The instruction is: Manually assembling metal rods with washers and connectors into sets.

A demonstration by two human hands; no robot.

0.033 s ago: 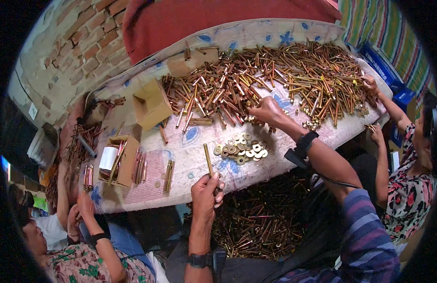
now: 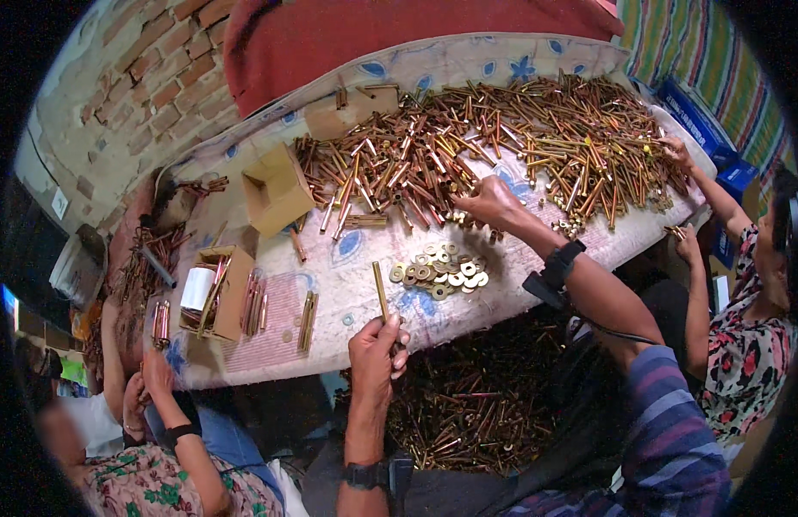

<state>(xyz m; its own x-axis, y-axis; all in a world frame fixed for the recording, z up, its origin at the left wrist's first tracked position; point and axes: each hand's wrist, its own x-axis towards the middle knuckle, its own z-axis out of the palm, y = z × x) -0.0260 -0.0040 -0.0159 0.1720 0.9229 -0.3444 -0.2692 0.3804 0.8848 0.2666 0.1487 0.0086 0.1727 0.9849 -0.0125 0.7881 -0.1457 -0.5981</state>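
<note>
I see left hand [image 2: 377,349] gripping rod [image 2: 379,286], far end up, at near edge of counter [image 2: 343,332]. Right hand [image 2: 494,203] at near side of rod pile [image 2: 390,168]; I can't tell its grip. Washers [image 2: 439,274] heaped between hands.

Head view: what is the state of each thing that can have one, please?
Metal rod: nearly upright, held
Left hand: closed around metal rod
Rod heap: loose, jumbled
Right hand: at rod heap, grip unclear
Washers: loose, piled
Near carton: open, filled
Far carton: open
</note>
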